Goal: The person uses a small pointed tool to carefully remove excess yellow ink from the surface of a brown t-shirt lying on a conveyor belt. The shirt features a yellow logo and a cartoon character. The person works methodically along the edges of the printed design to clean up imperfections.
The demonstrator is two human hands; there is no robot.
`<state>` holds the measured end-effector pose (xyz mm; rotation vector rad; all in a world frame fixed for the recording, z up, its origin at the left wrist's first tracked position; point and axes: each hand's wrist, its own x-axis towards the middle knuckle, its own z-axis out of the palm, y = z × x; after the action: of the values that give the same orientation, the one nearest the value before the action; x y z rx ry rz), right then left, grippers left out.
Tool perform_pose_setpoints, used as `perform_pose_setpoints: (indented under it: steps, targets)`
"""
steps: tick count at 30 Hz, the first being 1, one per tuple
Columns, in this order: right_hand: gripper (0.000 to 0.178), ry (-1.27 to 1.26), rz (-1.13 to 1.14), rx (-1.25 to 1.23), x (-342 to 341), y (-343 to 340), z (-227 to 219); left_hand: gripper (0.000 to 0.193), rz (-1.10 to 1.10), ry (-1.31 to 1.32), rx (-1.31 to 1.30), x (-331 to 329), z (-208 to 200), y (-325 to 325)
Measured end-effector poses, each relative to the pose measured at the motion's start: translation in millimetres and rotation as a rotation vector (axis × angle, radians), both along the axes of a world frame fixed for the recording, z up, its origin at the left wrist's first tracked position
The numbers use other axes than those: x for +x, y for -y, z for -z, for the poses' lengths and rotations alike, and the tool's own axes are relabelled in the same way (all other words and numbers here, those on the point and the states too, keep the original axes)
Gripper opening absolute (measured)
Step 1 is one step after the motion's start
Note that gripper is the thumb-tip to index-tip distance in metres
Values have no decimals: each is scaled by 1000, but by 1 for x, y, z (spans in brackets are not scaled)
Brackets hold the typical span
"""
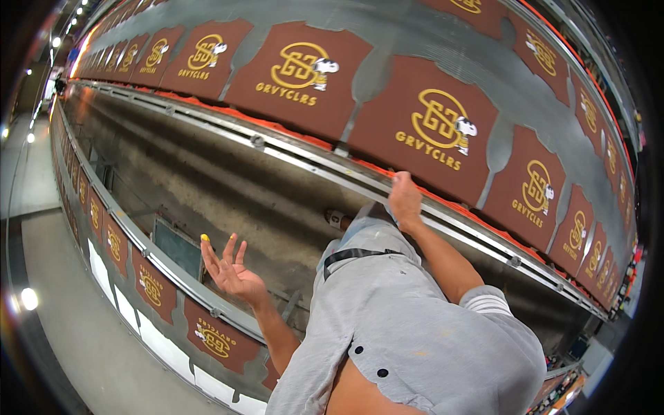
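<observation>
My right hand (405, 200) is at the near edge of the long grey table, its fingers curled in at the metal rail (325, 164), by the lower hem of a brown shirt panel (387, 104). What those fingers grip, if anything, is hidden. That panel lies flat and carries a yellow emblem, yellow lettering and a small white cartoon dog. Away from the table, my left hand (234, 273) is raised over the aisle, palm up, with fingers spread and nothing in it. Yellow colour marks two of its fingertips.
More brown panels with the same print, such as one (297, 72) to the left, line the table in rows. Red-orange edging (270, 124) runs along its side. Behind me a second table (166, 321) bears similar panels. The concrete aisle floor (228, 166) lies between.
</observation>
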<state>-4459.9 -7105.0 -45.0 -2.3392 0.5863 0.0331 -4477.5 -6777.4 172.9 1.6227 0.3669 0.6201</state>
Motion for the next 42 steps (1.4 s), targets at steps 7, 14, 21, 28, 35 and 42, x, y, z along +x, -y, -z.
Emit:
perform_pose_setpoints:
  steps: [7, 14, 21, 28, 35, 42]
  targets:
    - [19, -67, 152, -107, 9, -11, -1, 58, -57, 36, -46, 41, 5, -81]
    - [16, -18, 232, -238, 7, -10, 13, 59, 33, 66, -49, 130, 17, -134]
    - [15, -93, 399, -416, 10, -14, 16, 60, 109, 10, -51, 245, 17, -197]
    - [21, -294, 793, -514, 48, -19, 11, 63, 258, 9, -55, 354, 20, -262]
    - [16, 415, 589, -193, 278, -148, 32, 66, 360, 65, -113, 421, 18, -298]
    - [14, 264, 131, 333, 427, -406, 10, 65, 258, 39, -83, 454, 14, -355]
